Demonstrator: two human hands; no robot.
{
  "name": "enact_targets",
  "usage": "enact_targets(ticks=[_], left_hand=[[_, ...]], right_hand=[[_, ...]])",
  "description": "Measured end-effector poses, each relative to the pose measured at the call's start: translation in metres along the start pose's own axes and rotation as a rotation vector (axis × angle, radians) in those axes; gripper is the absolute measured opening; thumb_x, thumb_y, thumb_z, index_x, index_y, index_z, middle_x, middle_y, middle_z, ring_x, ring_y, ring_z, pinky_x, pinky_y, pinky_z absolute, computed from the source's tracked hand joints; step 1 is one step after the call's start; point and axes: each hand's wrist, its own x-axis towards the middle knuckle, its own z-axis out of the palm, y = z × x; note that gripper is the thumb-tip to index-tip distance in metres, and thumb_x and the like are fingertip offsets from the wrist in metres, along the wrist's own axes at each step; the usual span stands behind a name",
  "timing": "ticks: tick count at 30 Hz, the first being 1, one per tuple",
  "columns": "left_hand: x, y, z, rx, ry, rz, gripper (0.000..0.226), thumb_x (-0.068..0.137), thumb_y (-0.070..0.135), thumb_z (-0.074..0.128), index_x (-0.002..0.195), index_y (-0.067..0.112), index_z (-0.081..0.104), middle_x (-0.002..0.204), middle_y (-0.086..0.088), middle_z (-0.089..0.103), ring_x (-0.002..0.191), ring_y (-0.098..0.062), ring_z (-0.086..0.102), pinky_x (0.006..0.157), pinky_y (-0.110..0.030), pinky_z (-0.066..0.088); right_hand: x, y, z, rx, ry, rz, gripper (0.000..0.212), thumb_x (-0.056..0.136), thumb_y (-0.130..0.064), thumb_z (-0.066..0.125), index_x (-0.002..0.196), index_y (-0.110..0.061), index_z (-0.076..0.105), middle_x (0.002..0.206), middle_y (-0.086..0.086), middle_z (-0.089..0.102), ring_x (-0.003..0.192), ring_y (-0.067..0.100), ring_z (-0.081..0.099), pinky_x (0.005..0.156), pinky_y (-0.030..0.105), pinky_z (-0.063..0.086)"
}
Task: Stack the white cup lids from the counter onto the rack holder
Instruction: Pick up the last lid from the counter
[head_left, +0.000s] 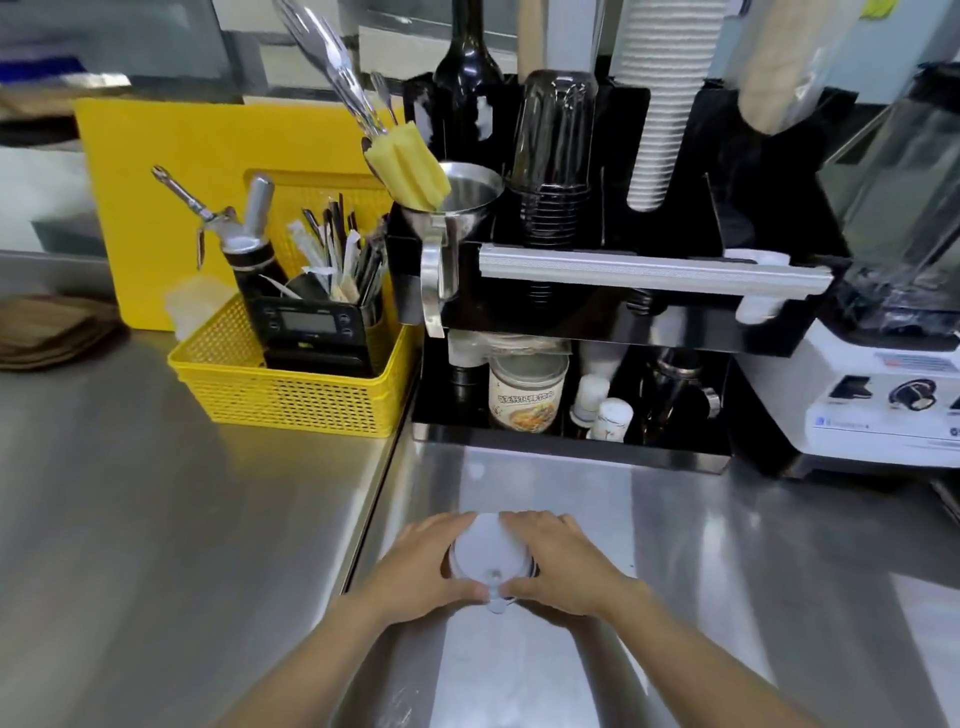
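Observation:
White cup lids (488, 551) rest on the steel counter (701, 545) near its front, seen from above as one round stack. My left hand (415, 564) wraps the stack's left side and my right hand (558, 558) wraps its right side, fingers curled round the rim. The black rack holder (670, 325) stands behind them against the back, with a stack of white paper cups (662, 104) and dark clear cups (556, 156) standing in its top slots. How many lids are in the stack is hidden by my hands.
A yellow basket (291, 395) with a scale and utensils sits left of the rack, in front of a yellow cutting board (156, 197). A steel funnel (452, 218) hangs at the rack's left corner. A white blender (883, 364) stands at the right. Jars fill the rack's lower shelf.

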Motion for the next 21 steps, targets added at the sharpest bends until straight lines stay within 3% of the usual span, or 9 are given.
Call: enact_targets(ticks=[4,10,14,17,19,21], left_hand=[[0.005,0.001,0.005,-0.032,0.011,0.003,0.104,0.046,0.088,0.052,0.136,0.037,0.036,0.141,0.018,0.041,0.130,-0.009,0.032,0.104,-0.028,0.026],[0.023,0.039,-0.020,-0.137,0.158,0.070,0.077,0.068,0.038,0.079,0.134,0.039,0.039,0.136,0.018,0.044,0.125,-0.012,0.034,0.099,-0.026,0.029],[0.044,0.091,-0.051,-0.288,0.212,0.192,0.079,0.068,0.030,0.080,0.134,0.040,0.038,0.137,0.017,0.045,0.123,-0.004,0.041,0.104,-0.030,0.035],[0.064,0.134,-0.075,-0.327,0.242,0.322,0.086,0.070,0.027,0.080,0.140,0.029,0.031,0.142,0.016,0.035,0.126,-0.001,0.037,0.106,-0.026,0.031],[0.078,0.159,-0.090,-0.341,0.249,0.404,0.079,0.072,0.026,0.079,0.138,0.026,0.035,0.143,0.016,0.030,0.131,-0.003,0.034,0.109,-0.028,0.029],[0.091,0.183,-0.102,-0.296,0.270,0.488,0.067,0.074,0.029,0.077,0.132,0.027,0.044,0.139,0.014,0.036,0.130,-0.006,0.035,0.111,-0.035,0.031]], right_hand=[[-0.006,0.002,-0.004,0.128,0.020,0.065,0.071,0.072,-0.037,0.070,0.133,-0.024,0.035,0.135,0.000,0.045,0.120,0.019,0.036,0.099,0.031,0.026],[-0.016,0.006,-0.047,0.359,0.187,0.105,0.074,0.065,-0.020,0.076,0.129,-0.024,0.037,0.127,-0.001,0.038,0.122,0.017,0.032,0.106,0.035,0.028],[-0.031,0.010,-0.103,0.370,0.402,0.057,0.071,0.059,-0.028,0.073,0.121,-0.029,0.037,0.119,-0.005,0.037,0.115,0.015,0.033,0.103,0.034,0.030],[-0.045,0.013,-0.148,0.355,0.561,0.010,0.069,0.057,-0.041,0.067,0.118,-0.031,0.036,0.118,-0.010,0.038,0.116,0.013,0.036,0.100,0.024,0.030],[-0.055,0.016,-0.176,0.355,0.649,-0.004,0.068,0.057,-0.046,0.065,0.117,-0.033,0.036,0.118,-0.016,0.038,0.115,0.009,0.037,0.097,0.018,0.029],[-0.063,0.020,-0.202,0.371,0.734,-0.013,0.068,0.058,-0.047,0.067,0.118,-0.031,0.039,0.120,-0.009,0.041,0.115,0.009,0.038,0.098,0.022,0.031]])
